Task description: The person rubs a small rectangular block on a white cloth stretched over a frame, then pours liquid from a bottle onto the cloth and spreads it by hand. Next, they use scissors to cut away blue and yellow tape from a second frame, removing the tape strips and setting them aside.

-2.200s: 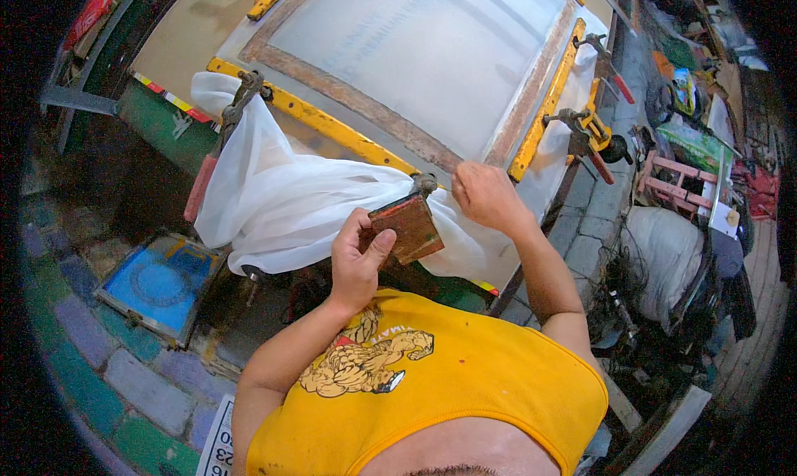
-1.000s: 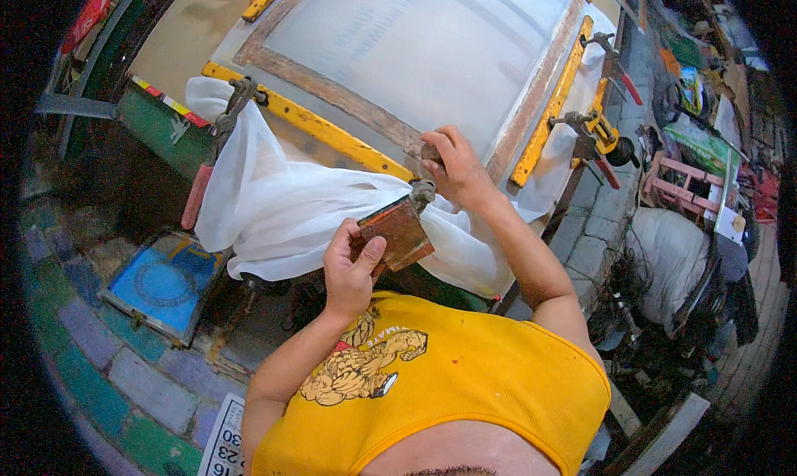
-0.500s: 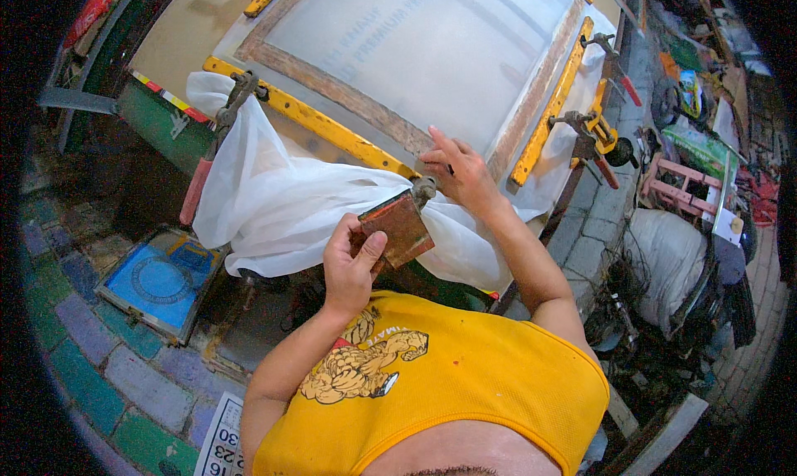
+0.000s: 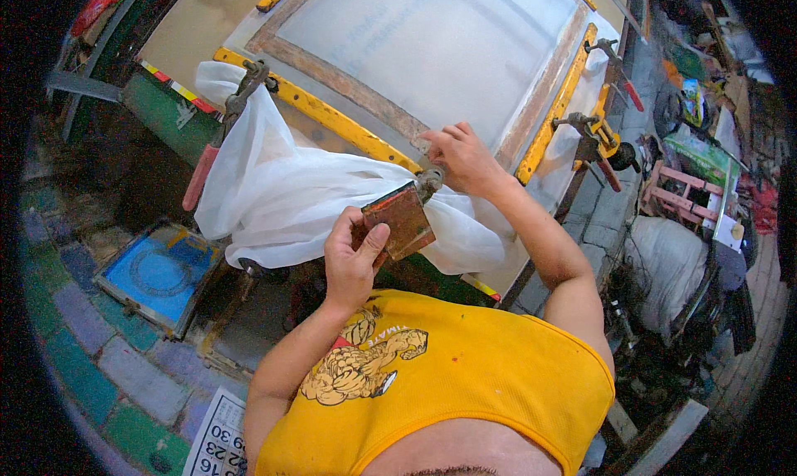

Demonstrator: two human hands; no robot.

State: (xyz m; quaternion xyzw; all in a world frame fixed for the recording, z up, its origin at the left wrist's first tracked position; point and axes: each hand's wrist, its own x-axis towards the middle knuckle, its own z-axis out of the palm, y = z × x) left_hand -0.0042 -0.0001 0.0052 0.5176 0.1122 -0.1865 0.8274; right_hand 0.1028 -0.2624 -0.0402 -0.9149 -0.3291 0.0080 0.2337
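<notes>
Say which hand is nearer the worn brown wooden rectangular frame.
Right. The right hand is at the near corner of the frame; the left hand is farther off, toward the person's body, holding a flat reddish-brown rectangular block.

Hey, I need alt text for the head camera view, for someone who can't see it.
A person's left hand grips a worn, reddish-brown block, while the right hand is at the near side of a wooden frame with a translucent sheet across it. Yellow bars lie beside the frame, and white cloth hangs bunched below the nearest bar.
</notes>
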